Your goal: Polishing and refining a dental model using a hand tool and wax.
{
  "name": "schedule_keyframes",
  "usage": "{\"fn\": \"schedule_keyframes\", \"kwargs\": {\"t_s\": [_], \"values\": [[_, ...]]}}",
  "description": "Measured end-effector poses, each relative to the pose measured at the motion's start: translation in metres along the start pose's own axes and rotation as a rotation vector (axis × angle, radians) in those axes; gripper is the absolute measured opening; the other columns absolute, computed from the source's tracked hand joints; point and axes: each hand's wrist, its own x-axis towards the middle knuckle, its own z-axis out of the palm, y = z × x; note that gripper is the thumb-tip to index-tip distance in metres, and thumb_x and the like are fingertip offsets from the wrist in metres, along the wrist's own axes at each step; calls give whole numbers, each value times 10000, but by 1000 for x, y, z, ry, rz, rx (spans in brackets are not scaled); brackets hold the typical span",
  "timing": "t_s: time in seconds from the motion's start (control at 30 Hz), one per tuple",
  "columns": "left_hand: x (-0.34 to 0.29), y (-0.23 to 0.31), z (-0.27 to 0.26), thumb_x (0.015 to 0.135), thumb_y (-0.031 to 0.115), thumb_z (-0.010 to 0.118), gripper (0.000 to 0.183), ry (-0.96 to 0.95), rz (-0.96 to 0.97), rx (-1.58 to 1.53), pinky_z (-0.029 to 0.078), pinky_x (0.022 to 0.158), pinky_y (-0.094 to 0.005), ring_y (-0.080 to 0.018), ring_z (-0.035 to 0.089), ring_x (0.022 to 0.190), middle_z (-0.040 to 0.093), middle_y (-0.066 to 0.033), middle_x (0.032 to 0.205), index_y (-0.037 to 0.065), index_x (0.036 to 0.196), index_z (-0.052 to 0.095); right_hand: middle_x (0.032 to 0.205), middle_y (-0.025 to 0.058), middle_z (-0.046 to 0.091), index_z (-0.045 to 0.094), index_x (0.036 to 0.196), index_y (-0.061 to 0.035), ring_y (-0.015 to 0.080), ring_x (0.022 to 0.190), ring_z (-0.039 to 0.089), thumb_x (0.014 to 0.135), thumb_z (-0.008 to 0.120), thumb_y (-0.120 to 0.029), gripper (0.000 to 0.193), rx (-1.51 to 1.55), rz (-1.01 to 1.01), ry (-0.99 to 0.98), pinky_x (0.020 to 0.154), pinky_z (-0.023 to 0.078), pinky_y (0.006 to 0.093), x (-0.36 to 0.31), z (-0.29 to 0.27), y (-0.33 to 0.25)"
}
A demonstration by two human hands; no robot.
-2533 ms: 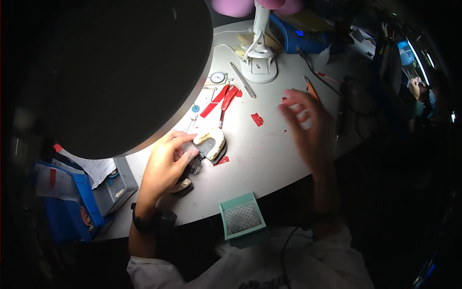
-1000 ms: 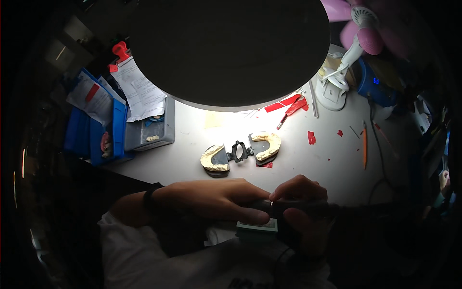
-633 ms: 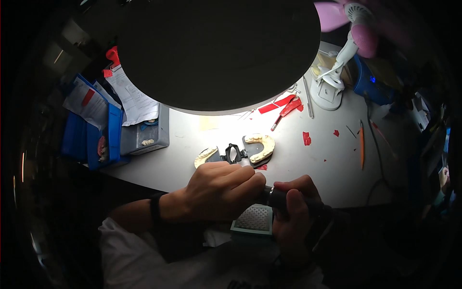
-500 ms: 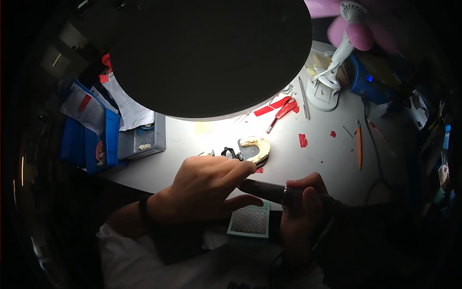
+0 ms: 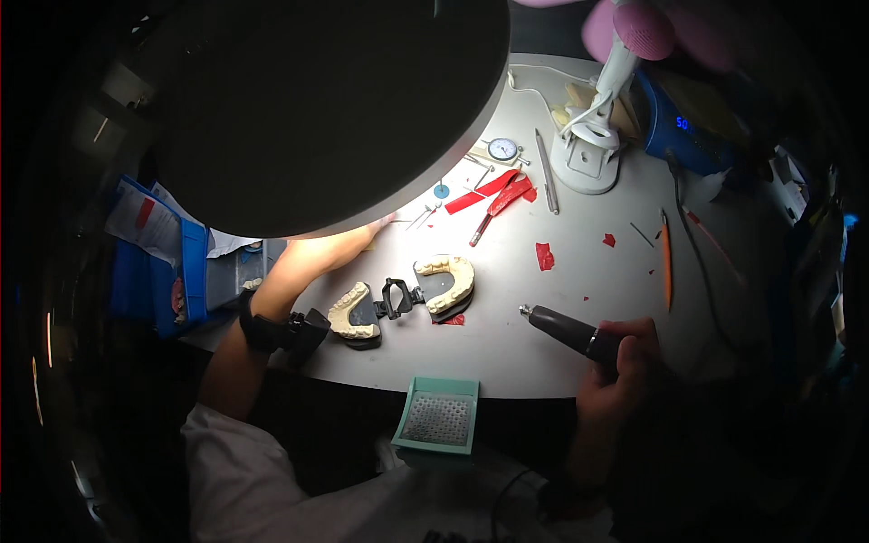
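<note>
"What's the right hand [image 5: 625,362] holding?"
"A dark grey, tapered cylindrical handpiece [image 5: 563,333] with a silver ring and metal tip, its grip closed round the rear, over the white surface's [image 5: 507,357] near edge."
"Pointing?"
"Long axis slanted, tip forward and left."
"Left hand [image 5: 339,251]?"
"Fingers hidden under the round black lamp [image 5: 344,109]; can't tell its grip."
"Writing?"
"Lit digits on the blue box-shaped device [image 5: 665,140]."

The right hand [image 5: 617,385] holds a smooth, plastic-looking handpiece [image 5: 563,332] with a shiny metal tip [image 5: 525,310]; left of that hand, matt, plaster-like dental models [image 5: 463,282] on a smooth worktop [image 5: 507,362].
</note>
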Motion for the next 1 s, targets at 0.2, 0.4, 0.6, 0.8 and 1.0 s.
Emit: {"fn": "schedule_keyframes", "kwargs": {"t_s": [0.2,0.4,0.6,0.8,1.0], "values": [[10,25,1,889,149,692,172,-51,9,-221,450,874,-320,-181,531,942,616,-25,1018,88,1050,682,758,-24,544,626,985,-18,39,686,461,993,619,-362,345,324,214,-115,627,377,240,-1,-9,-7],[19,38,1,920,112,679,158,-79,171,-240,436,1013,-356,-224,586,1122,616,-71,1126,79,1074,671,801,12,612,645,1050,-8,64,749,550,992,649,-322,319,466,148,-103,702,434,238,-3,-10,14],[-14,66,-37,930,76,650,168,-26,69,-275,347,1124,-409,-272,518,1291,581,-126,1323,54,1097,649,928,83,687,582,1362,-72,162,828,632,976,691,-198,421,453,-88,-108,778,510,307,28,-26,-1],[-61,76,-53,896,35,679,152,-16,97,-301,419,1076,-389,-267,605,1209,687,-129,1174,1,1044,680,1038,139,685,633,1196,-83,296,1003,639,907,664,-16,298,-548,-367,-110,879,495,402,111,-48,-7],[-94,77,-60,826,1,708,195,17,180,-264,462,995,-386,-302,645,1104,696,-153,1154,10,1020,688,1025,138,668,640,1171,-85,342,1034,604,868,590,61,340,-801,-444,-195,909,475,426,125,-35,7]]}}
